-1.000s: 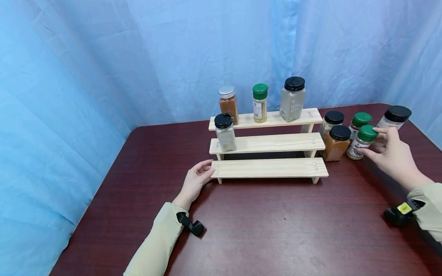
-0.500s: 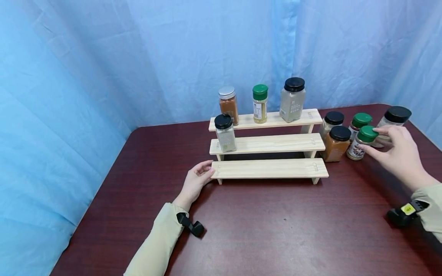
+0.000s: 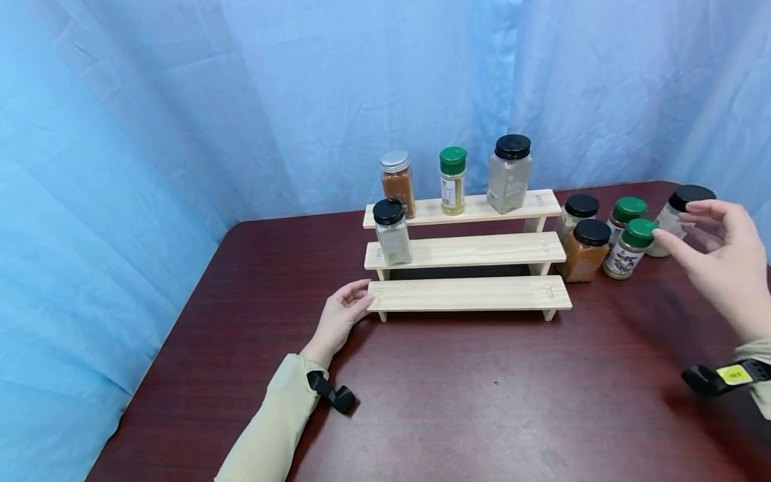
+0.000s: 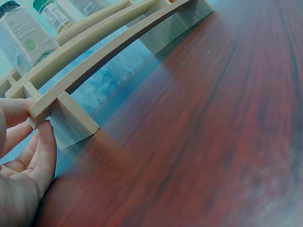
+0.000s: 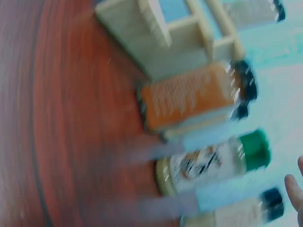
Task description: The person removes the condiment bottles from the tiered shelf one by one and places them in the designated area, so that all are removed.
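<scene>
My left hand (image 3: 338,316) pinches the left end of the lowest board of a three-tier wooden shelf rack (image 3: 470,293). Thumb and fingers sit on opposite sides of that end in the left wrist view. At far right, my right hand (image 3: 725,258) is held in the air with thumb and fingers apart, nothing between them. Close by are a green-capped spice jar (image 3: 626,251) and a black-lidded jar (image 3: 670,224), partly covered by the fingers. In the right wrist view only fingertips (image 5: 294,191) show, apart from the green-capped jar.
On the top tier stand a silver-lidded jar (image 3: 397,184), a green-capped jar (image 3: 452,182) and a large black-lidded jar (image 3: 509,175). A black-lidded jar (image 3: 393,234) is on the middle tier's left. Beside the rack are an orange-filled jar (image 3: 584,258) and other jars. Blue curtains (image 3: 361,87) hang behind.
My right hand has moved off the front green-capped jar, rightward and away from it, its fingers spreading. That jar stays where it was. The left hand keeps its place on the rack.
</scene>
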{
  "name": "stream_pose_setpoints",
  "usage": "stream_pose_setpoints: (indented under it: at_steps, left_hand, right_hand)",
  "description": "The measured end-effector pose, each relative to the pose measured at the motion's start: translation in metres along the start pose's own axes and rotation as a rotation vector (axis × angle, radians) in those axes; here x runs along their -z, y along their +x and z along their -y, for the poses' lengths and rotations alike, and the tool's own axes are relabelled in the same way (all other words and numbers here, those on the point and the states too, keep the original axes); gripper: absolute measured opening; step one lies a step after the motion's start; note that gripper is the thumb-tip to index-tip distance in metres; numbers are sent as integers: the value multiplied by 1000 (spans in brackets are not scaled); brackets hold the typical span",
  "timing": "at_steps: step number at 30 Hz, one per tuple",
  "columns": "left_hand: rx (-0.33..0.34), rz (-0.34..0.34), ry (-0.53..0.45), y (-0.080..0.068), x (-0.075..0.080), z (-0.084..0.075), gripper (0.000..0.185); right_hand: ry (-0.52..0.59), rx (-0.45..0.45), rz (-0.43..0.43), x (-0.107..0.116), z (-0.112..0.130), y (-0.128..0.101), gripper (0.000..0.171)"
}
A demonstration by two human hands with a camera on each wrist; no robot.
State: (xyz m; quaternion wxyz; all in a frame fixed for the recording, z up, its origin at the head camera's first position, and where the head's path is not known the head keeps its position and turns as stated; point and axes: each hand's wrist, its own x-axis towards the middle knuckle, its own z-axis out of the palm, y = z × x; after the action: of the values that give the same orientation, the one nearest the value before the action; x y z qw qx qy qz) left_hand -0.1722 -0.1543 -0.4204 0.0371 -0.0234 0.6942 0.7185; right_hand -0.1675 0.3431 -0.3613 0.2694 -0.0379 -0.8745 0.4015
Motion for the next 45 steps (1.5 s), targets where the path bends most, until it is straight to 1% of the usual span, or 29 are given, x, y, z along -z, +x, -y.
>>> stream_pose_setpoints:
  at_steps: [1,3,10,17,23,26,30,35,38,43,45]
  left_hand:
    - [-1,-1,1,0,0,0,42]
    - [-1,-4,2,0,0,0,41]
    - [0,2,-6,1,0,1,42]
    - [1,1,-3,0,0,-1,42]
    - [-10,13,-14,2,1,0,43]
    - [-9,11,-21,2,0,0,43]
    - [-4,8,-22,1,0,0,42]
    - [-4,7,-17,0,0,0,42]
    - [-3,5,-22,0,0,0,42]
    - [-3,8,7,0,0,0,42]
    - [0,6,17,0,0,-1,42]
  right_hand:
    - [15,9,-6,0,8,-2,51]
    - [71,29,9,0,26,-6,51]
    - [206,122,57,-16,58,-18,51]
    - [383,209,157,-45,85,-23,50]
    - [440,253,248,-74,102,-28,47]
    - [460,249,300,-88,110,-30,47]
    - [488,220,370,-105,120,-31,50]
    - [469,192,451,-120,133,-29,51]
    - [477,187,498,-130,142,-28,52]
    - [533,179,549,-144,155,-28,64]
    - [533,181,562,-149,161,-28,71]
